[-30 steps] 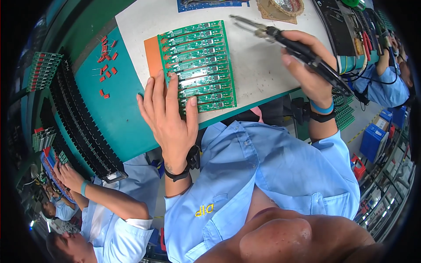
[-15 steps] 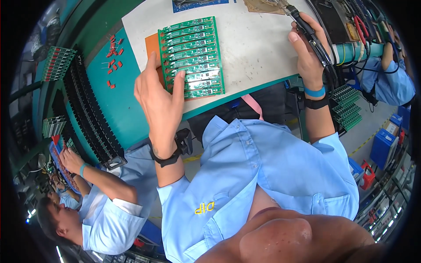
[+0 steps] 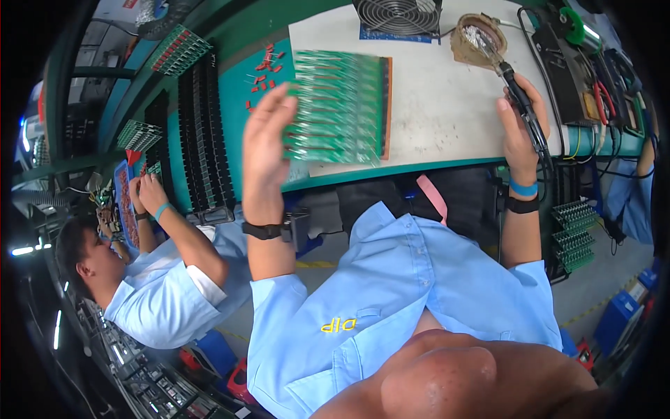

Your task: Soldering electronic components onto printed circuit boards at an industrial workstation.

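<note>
My left hand point(image 3: 269, 143) pinches the left edge of a green circuit board panel point(image 3: 331, 108), which is smeared by motion and appears lifted and tilted. Along the panel's right side shows the edge of an orange board point(image 3: 386, 112). Closed around the handle of a soldering iron point(image 3: 520, 94) is my right hand point(image 3: 523, 136). The iron points up and away, its tip at a brownish bowl point(image 3: 458, 52) with shiny silvery material inside.
Red two-legged components point(image 3: 266, 63) lie scattered at the left. Beyond them stand black slotted rails point(image 3: 202, 133). A round-grilled fan point(image 3: 398, 17) is at the back. Boards are stacked point(image 3: 574, 234) at the right. A co-worker point(image 3: 164, 279) sits on the left.
The view has shifted, bringing the bowl and fan further into sight. My left hand has shifted the circuit board panel leftward off the orange board and tilted it. My right hand still grips the soldering iron.
</note>
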Motion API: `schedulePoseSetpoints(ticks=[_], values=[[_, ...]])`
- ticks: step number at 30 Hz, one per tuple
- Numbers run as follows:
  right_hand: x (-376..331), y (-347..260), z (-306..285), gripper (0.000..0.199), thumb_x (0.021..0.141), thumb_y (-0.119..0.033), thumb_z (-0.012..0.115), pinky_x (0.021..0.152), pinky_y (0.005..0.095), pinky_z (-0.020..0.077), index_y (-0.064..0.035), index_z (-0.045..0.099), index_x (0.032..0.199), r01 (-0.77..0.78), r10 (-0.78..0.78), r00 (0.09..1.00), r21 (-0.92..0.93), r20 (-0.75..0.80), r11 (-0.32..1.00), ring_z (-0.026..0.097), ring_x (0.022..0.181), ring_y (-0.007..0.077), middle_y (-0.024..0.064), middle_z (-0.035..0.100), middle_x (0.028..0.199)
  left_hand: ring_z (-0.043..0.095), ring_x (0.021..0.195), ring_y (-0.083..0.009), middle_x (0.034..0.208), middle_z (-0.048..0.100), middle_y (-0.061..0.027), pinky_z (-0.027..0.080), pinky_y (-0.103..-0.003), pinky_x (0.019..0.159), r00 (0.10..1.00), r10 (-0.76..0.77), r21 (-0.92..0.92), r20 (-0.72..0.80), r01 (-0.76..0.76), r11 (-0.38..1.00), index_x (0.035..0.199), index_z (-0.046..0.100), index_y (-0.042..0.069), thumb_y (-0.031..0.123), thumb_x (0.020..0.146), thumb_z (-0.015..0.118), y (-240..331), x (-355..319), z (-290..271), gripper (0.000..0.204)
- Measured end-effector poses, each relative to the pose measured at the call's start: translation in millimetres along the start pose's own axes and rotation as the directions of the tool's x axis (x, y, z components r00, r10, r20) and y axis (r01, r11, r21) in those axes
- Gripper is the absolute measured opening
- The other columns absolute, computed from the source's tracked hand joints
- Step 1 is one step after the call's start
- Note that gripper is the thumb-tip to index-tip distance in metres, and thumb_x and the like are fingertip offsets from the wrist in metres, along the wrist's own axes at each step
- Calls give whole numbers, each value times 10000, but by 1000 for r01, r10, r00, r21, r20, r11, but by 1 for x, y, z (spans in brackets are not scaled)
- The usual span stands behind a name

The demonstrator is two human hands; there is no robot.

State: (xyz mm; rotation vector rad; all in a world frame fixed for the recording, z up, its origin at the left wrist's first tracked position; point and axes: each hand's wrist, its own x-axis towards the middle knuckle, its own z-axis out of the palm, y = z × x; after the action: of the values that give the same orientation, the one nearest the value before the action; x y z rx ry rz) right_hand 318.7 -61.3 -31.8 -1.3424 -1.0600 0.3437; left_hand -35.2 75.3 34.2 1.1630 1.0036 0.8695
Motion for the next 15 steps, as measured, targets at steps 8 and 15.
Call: schedulePoseSetpoints(ticks=[8,15], values=[[-1,-2,-1,420,979,-90,713,893,260,519,19,601,1369,5,-6,1000,-57,-14,998,637,994,117,92,695,1143,603,1251,-306,1420,533,-210,551,-451,993,974,202,-48,-102,-207,977,1462,419,-88,298,1061,617,76,123,-23,590],[-2,14,-9,419,1028,-114,645,800,242,493,-12,536,1419,-93,96,983,23,-159,995,595,875,110,62,670,1018,616,1243,-293,1400,592,-230,524,-400,1006,844,498,642,-201,-271,717,1494,406,-96,465,968,724,125,162,-106,832]])
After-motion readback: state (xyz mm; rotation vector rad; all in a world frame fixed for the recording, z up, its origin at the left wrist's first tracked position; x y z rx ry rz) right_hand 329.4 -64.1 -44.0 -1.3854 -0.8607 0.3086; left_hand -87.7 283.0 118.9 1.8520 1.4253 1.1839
